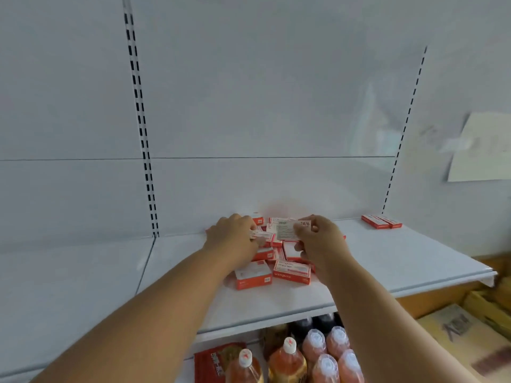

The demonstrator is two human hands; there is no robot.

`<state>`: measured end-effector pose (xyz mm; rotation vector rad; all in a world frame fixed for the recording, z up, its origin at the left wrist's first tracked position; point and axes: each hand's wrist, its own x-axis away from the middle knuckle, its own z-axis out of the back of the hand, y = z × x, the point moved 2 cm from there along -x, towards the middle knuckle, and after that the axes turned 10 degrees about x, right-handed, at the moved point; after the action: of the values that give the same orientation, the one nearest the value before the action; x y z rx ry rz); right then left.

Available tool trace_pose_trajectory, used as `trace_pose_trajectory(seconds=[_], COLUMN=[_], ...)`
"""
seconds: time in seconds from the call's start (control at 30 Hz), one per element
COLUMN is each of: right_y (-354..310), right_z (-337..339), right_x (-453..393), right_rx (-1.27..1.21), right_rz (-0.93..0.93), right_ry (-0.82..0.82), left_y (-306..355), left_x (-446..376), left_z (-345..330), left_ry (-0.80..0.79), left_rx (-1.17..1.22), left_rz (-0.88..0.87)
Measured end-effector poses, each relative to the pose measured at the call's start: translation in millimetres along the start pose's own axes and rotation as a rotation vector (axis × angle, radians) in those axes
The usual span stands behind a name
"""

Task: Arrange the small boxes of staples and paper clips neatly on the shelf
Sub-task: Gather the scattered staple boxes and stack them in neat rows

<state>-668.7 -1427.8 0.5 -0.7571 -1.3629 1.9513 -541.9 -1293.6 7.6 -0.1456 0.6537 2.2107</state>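
Observation:
A loose pile of several small red-and-white boxes [272, 261] lies in the middle of the white shelf [387, 261]. My left hand [232, 234] rests on the pile's left side, fingers closed on a small box [261, 235]. My right hand [320, 239] is on the pile's right side and holds a box [287, 230] tilted up, its white printed face towards me. Two boxes [253, 275] [291, 271] lie flat at the pile's near edge. Two more red boxes [381, 221] lie side by side at the shelf's back right.
White back panels with slotted uprights [141, 120] rise behind the shelf. A paper sheet [481, 147] hangs on the wall at right. Below the shelf stand bottles of orange drink [318, 355] and a red packet [215, 360]. Cardboard cartons [456, 327] sit at lower right.

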Motion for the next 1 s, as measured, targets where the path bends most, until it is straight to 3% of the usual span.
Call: trace_pose_trajectory(seconds=[0.1, 0.2, 0.4, 0.5, 0.6, 0.7, 1.0], right_y=[-0.1, -3.3, 2.1, 6.3, 12.0, 24.7, 94.3], right_z=[-4.6, -2.2, 16.2, 32.2, 59.4, 103.9, 260.1], right_x=[9.9, 11.7, 14.2, 10.6, -1.8, -17.1, -75.9], right_rx=[-0.387, -0.618, -0.730, -0.784, -0.835, -0.802, -0.285], right_rz=[-0.118, -0.133, -0.130, -0.111, -0.057, -0.064, -0.082], right_ry=[-0.074, -0.060, -0.037, -0.090, -0.110, -0.055, -0.008], left_y=[1.5, 2.6, 14.9, 39.4, 84.4, 134.4, 263.3], left_x=[-6.7, -16.9, -21.8, -19.7, -14.4, -14.6, -44.4], left_z=[-0.6, 2.4, 10.3, 9.5, -13.8, -45.9, -141.6], left_ry=[-0.063, -0.031, -0.019, 0.081, -0.032, -0.073, -0.076], left_rx=[-0.047, -0.013, 0.059, 0.358, 0.855, 0.899, 0.909], left_rz=[0.002, -0.007, 0.026, 0.054, 0.164, 0.113, 0.185])
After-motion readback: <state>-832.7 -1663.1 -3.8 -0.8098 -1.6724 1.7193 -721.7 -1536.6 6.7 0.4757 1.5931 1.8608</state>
